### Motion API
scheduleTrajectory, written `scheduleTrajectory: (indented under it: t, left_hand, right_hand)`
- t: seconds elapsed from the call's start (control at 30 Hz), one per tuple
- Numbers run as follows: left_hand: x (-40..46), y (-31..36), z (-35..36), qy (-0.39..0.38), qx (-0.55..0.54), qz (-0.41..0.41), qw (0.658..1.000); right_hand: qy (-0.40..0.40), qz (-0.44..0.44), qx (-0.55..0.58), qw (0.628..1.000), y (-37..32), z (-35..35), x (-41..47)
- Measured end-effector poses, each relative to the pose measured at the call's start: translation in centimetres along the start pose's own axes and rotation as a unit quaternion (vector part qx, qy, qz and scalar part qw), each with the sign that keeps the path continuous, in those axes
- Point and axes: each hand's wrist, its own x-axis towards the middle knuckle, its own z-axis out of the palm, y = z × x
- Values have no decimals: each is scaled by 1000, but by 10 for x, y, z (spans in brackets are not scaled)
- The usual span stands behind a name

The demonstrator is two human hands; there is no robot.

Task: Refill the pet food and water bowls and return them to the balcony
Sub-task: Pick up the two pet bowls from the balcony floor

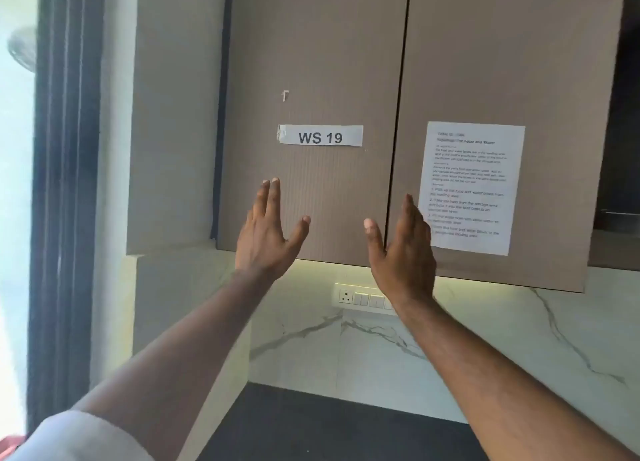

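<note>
- Both hands were empty: the left hand (266, 233) and the right hand (403, 249) were raised with fingers stretched and thumbs apart, and they held nothing.
- The palms faced each other, with a gap between them.
- Behind the hands were two shut cabinet doors (311, 62); I cannot tell if the fingers touched them.
- Above the left hand a label (320, 135) with "WS 19" was stuck on the left door.
- Just right of the right hand a printed sheet (471, 186) was stuck on the right door.
- Below the hands was a socket panel (362, 299) on the marble wall (519, 339), and lower a dark counter (311, 429).
- The bowls were not in view.
</note>
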Motion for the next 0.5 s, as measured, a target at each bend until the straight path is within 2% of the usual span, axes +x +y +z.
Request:
scheduleTrajectory:
  t: [0.13, 0.33, 0.5]
  left_hand:
    - [-22, -13, -22, 21, -46, -64, 997]
    - [-77, -49, -75, 92, -70, -113, 987]
    - [-146, -74, -132, 145, -73, -171, 972]
  right_hand:
    - [-22, 22, 81, 996, -20, 11, -19]
    - [-76, 22, 202, 976, -68, 31, -75]
    - [-150, 20, 308, 939, -120, 42, -139]
